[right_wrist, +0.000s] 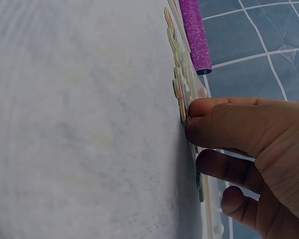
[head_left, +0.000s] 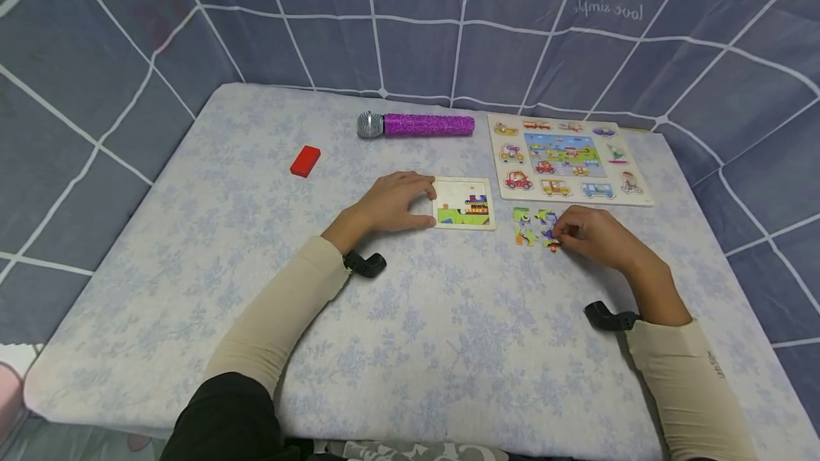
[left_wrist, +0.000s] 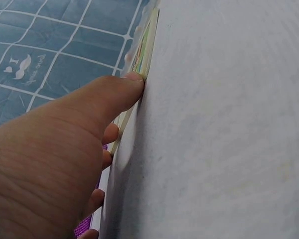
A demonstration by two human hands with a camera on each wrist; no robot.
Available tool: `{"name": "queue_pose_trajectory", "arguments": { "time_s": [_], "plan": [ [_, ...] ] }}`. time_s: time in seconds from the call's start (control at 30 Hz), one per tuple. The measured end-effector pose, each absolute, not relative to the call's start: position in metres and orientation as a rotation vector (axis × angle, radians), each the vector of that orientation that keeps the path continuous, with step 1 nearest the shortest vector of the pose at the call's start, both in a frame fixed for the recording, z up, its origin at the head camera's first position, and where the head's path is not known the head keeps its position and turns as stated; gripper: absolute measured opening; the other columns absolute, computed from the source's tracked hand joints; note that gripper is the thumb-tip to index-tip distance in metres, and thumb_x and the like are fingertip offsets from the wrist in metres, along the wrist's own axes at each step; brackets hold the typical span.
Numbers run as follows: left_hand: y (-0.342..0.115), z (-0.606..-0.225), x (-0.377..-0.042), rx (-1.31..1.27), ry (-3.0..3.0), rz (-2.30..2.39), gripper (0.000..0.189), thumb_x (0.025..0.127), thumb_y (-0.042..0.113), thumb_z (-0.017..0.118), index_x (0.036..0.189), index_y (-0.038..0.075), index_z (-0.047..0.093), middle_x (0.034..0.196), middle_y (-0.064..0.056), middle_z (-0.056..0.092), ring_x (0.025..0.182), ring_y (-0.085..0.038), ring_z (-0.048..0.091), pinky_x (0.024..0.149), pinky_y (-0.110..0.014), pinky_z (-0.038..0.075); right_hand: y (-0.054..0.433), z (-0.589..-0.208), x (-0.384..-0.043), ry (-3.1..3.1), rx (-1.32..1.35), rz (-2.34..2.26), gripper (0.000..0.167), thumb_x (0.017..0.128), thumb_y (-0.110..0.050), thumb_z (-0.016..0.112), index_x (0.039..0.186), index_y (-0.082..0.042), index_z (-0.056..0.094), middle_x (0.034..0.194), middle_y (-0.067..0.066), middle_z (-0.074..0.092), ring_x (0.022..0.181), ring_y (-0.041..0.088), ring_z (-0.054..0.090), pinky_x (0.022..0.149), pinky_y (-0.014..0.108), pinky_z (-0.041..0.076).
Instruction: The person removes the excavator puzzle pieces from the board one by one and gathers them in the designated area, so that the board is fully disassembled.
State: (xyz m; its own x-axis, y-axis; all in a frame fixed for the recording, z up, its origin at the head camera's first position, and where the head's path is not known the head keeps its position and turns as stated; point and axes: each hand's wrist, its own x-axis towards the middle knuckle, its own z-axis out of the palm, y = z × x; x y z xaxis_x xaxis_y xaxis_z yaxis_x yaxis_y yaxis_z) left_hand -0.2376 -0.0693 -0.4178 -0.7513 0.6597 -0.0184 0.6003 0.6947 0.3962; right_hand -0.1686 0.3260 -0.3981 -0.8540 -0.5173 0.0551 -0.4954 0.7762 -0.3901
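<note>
A: Where is the small jigsaw piece with purple and orange print (head_left: 549, 239)?

B: On the table (head_left: 410, 347), at the near right corner of a cluster of loose multicoloured jigsaw pieces (head_left: 522, 216); the right hand (head_left: 594, 237) meets its right edge with thumb and forefinger, a grip I judge pinched on it; whether the piece is lifted I cannot tell.

A: And the shallow cream rectangular puzzle frame (head_left: 451, 194)?

B: Left of that grip and slightly farther from the person; its long axis runs left to right, its bare patch at the far left; the rest of the cluster lies between, so that leftward line is, I judge, what counts.

A: Which hand is nearer the frame?

B: The left hand (head_left: 393, 203); it touches the left edge, thumb and fingers spread, not clenched; beyond the frame lies a glittery purple microphone (head_left: 429, 125).
</note>
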Motion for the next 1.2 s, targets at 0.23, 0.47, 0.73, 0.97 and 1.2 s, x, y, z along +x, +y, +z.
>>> {"name": "queue_pose_trajectory", "arguments": {
  "time_s": [0.23,0.47,0.73,0.97,1.2],
  "plan": [
    [-0.07,-0.419,-0.239,1.024,2.743,0.565,0.044,0.092,0.051,0.069,0.125,0.023,0.059,0.16,-0.001,0.039,0.147,-0.028,0.031,0.116,-0.054,0.026,0.326,-0.397,-0.17,2.883,-0.826,-0.631,0.016,0.088,0.006,0.071,0.095,-0.008,0.073,0.093,0.0,0.066,0.079,0.014,0.055,0.067,0.034,0.049],
    [-0.069,-0.42,-0.24,1.029,2.744,0.558,0.045,0.092,0.053,0.068,0.126,0.024,0.059,0.16,0.0,0.038,0.147,-0.027,0.031,0.116,-0.053,0.026,0.33,-0.384,-0.172,2.955,-0.996,-0.739,0.027,0.085,0.012,0.069,0.104,-0.006,0.071,0.099,0.005,0.067,0.08,0.017,0.06,0.064,0.035,0.047],
    [-0.07,-0.42,-0.24,1.023,2.737,0.562,0.046,0.092,0.053,0.068,0.126,0.023,0.059,0.16,-0.001,0.038,0.146,-0.027,0.031,0.116,-0.053,0.026,0.272,-0.371,-0.2,2.765,-0.991,-0.727,0.019,0.093,0.002,0.069,0.112,-0.001,0.069,0.109,0.011,0.067,0.096,0.027,0.062,0.078,0.049,0.053],
    [-0.071,-0.422,-0.241,1.033,2.73,0.583,0.046,0.093,0.053,0.067,0.126,0.023,0.059,0.159,-0.001,0.039,0.146,-0.027,0.031,0.117,-0.051,0.026,0.2,-0.369,-0.236,2.641,-0.902,-0.461,0.031,0.095,-0.009,0.072,0.125,-0.002,0.068,0.122,0.013,0.063,0.11,0.03,0.06,0.093,0.05,0.049],
    [-0.07,-0.421,-0.241,1.048,2.745,0.59,0.046,0.092,0.052,0.068,0.126,0.022,0.06,0.158,-0.002,0.041,0.145,-0.028,0.033,0.116,-0.052,0.027,0.185,-0.369,-0.246,2.661,-0.689,-0.307,0.027,0.091,-0.007,0.074,0.117,-0.007,0.07,0.111,0.01,0.063,0.104,0.029,0.06,0.087,0.054,0.045]
  ]
}}
